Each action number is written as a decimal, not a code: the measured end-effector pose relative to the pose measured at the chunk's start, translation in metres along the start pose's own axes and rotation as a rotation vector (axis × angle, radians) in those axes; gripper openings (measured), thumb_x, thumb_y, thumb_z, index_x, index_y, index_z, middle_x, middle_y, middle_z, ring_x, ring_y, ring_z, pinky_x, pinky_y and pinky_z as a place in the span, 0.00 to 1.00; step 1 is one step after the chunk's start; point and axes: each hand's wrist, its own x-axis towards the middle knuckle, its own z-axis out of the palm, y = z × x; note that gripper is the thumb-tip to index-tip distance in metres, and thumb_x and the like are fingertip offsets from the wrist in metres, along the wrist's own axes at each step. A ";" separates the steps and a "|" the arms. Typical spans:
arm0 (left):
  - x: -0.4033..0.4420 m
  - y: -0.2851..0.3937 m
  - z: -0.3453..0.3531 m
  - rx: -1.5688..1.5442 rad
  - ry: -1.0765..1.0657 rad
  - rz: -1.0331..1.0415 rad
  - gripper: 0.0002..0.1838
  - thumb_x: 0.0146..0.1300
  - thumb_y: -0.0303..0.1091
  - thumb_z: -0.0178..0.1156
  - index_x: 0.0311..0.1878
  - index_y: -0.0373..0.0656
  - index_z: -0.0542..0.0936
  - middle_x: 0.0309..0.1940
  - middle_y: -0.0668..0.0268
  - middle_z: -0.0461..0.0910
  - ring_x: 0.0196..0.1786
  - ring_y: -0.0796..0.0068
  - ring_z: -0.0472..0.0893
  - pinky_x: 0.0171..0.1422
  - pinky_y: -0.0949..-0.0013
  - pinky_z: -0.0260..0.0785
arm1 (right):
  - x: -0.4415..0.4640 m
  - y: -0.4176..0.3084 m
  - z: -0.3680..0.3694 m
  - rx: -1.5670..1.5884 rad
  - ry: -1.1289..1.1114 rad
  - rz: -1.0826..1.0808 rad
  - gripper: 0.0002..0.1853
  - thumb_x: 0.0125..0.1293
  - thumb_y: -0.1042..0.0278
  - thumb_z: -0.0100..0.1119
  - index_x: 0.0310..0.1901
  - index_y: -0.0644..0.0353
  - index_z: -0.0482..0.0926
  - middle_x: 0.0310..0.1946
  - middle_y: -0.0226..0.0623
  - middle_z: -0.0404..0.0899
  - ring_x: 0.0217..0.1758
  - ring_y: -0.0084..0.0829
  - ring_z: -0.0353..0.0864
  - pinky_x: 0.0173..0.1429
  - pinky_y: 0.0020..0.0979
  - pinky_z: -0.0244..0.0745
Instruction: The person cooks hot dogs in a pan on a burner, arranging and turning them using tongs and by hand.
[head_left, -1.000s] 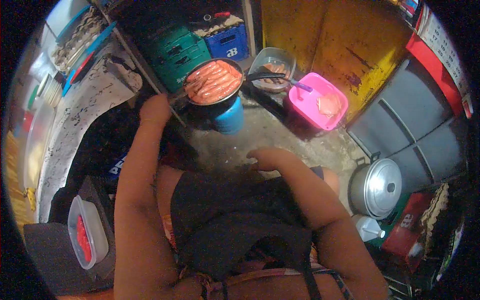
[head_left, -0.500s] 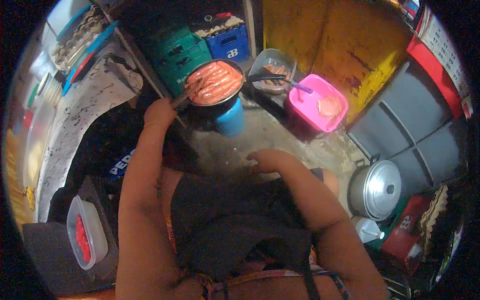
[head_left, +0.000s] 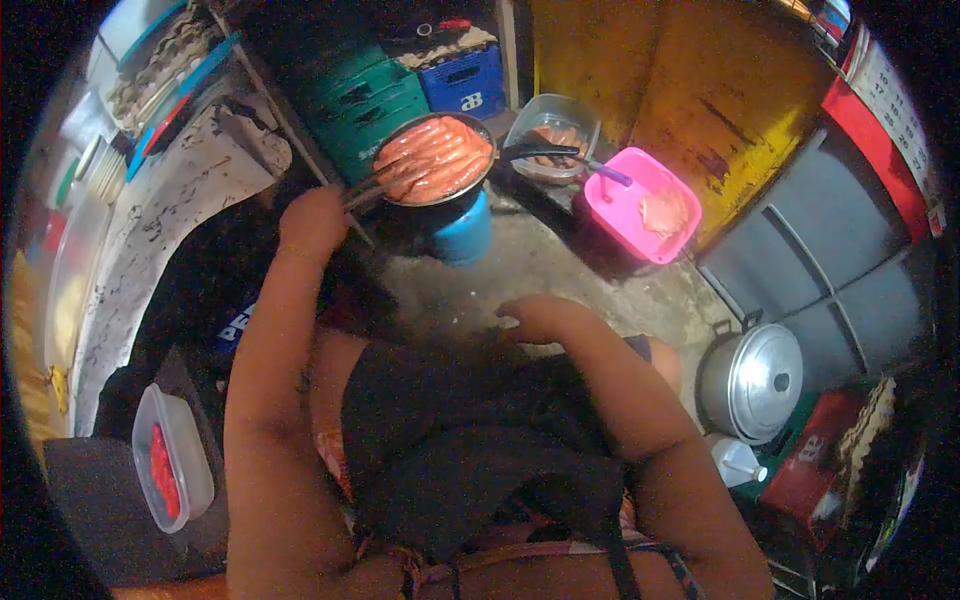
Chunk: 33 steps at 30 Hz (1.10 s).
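Reddish sausages (head_left: 435, 160) fill a dark frying pan (head_left: 440, 198) that sits over a blue gas canister (head_left: 462, 232). My left hand (head_left: 315, 225), left of the pan, is closed around the end of metal tongs (head_left: 365, 190), whose other end reaches the sausages at the pan's left side. Near my lap, my right hand (head_left: 540, 318) hangs over the floor with its fingers curled but apart, and nothing shows in it. The pan's black handle (head_left: 540, 152) points right, over a clear plastic container (head_left: 552, 125) with more sausages.
A pink basin (head_left: 625, 200) holds pale slices and a purple handle. Farther right stand a lidded metal pot (head_left: 752, 383) and a red crate (head_left: 812, 450). Green crates (head_left: 375, 110) and a blue crate (head_left: 465, 85) are behind the pan. A container with red food (head_left: 185, 470) lies at lower left.
My left hand first moved right and the tongs reached over the sausages; it has since shifted slightly back left. My right hand has barely moved.
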 end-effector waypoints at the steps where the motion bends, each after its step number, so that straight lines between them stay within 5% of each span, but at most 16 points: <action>1: 0.002 0.000 -0.002 0.002 0.002 0.003 0.12 0.58 0.36 0.60 0.44 0.44 0.82 0.44 0.54 0.83 0.48 0.49 0.82 0.50 0.49 0.75 | 0.000 -0.001 -0.003 0.004 -0.022 0.003 0.30 0.64 0.52 0.60 0.66 0.54 0.70 0.62 0.46 0.73 0.64 0.48 0.73 0.67 0.43 0.67; 23: 0.060 0.067 -0.025 0.180 -0.089 0.153 0.15 0.61 0.34 0.55 0.46 0.40 0.85 0.47 0.52 0.83 0.49 0.53 0.84 0.52 0.52 0.77 | -0.002 0.002 -0.003 -0.001 0.010 0.010 0.33 0.62 0.49 0.62 0.67 0.53 0.69 0.63 0.47 0.73 0.65 0.49 0.72 0.66 0.45 0.68; 33: 0.045 0.053 -0.006 -0.005 0.012 0.063 0.15 0.61 0.37 0.55 0.46 0.44 0.84 0.47 0.53 0.83 0.50 0.50 0.83 0.54 0.51 0.75 | -0.019 -0.009 -0.016 0.017 0.014 0.025 0.34 0.61 0.47 0.62 0.67 0.52 0.69 0.62 0.47 0.73 0.65 0.49 0.72 0.67 0.45 0.67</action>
